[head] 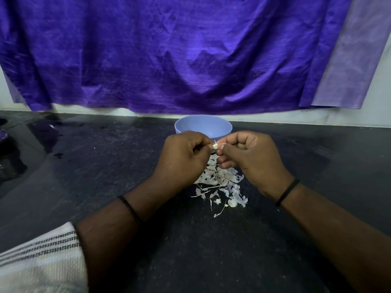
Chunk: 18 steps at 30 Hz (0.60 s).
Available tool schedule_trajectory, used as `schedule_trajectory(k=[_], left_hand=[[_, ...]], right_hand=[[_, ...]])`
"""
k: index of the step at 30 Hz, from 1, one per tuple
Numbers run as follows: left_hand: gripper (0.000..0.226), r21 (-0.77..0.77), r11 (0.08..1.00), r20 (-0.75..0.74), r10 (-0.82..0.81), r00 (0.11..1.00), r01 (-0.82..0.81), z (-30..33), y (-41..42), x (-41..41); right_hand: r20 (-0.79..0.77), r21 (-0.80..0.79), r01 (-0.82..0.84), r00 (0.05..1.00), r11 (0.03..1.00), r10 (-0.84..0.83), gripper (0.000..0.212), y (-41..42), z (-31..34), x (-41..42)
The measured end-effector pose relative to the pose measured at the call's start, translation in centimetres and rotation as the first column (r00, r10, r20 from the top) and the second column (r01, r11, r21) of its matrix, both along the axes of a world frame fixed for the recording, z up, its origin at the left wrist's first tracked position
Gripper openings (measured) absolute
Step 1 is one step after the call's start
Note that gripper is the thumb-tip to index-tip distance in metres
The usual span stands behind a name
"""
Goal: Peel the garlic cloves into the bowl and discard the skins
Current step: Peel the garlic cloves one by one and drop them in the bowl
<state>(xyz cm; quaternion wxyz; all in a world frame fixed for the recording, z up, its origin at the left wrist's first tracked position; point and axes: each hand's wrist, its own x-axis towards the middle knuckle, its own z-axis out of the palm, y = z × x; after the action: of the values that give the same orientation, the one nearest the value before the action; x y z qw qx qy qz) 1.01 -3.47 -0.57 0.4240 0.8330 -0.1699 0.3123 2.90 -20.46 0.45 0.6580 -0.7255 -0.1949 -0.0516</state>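
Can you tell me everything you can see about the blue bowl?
The blue bowl is round and plain, a pale matte blue that looks like plastic. It stands upright on the dark counter, near the wall under the hanging purple cloth. Its inside wall shows, but the bottom is hidden behind the left hand and right hand, so any contents cannot be seen. The hands are in front of it, and nothing visibly touches it except the counter.

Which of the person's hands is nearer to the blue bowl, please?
Neither, clearly. The left hand and right hand sit level in front of the blue bowl, sharing a grip on the garlic clove.
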Motion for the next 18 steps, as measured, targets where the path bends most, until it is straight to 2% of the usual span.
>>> schedule_trajectory(k=[4, 7, 14, 18], left_hand=[[0.010, 0.197, 0.980, 0.065, 0.001, 0.998, -0.013, 0.2, 0.4, 0.3], [0.015, 0.305, 0.952, 0.112, 0.001, 0.994, -0.035, 0.4, 0.5, 0.4], [0.019, 0.260, 0.960, 0.175, 0.055, 0.983, -0.100, -0.1, -0.3, 0.3], [0.018, 0.193, 0.975, 0.140, 0.084, 0.987, -0.110, -0.3, -0.5, 0.5]], right_hand=[[0.107, -0.138, 0.049, 0.994, 0.989, -0.035, 0.005, -0.1, -0.1, 0.2], [0.154, -0.165, 0.069, 0.987, 0.984, -0.043, 0.007, -0.1, 0.0, 0.1], [0.247, -0.242, 0.154, 0.965, 0.958, -0.092, 0.008, 0.1, -0.2, 0.0], [0.256, -0.226, 0.169, 0.961, 0.959, -0.109, 0.006, 0.3, -0.3, -0.1]])
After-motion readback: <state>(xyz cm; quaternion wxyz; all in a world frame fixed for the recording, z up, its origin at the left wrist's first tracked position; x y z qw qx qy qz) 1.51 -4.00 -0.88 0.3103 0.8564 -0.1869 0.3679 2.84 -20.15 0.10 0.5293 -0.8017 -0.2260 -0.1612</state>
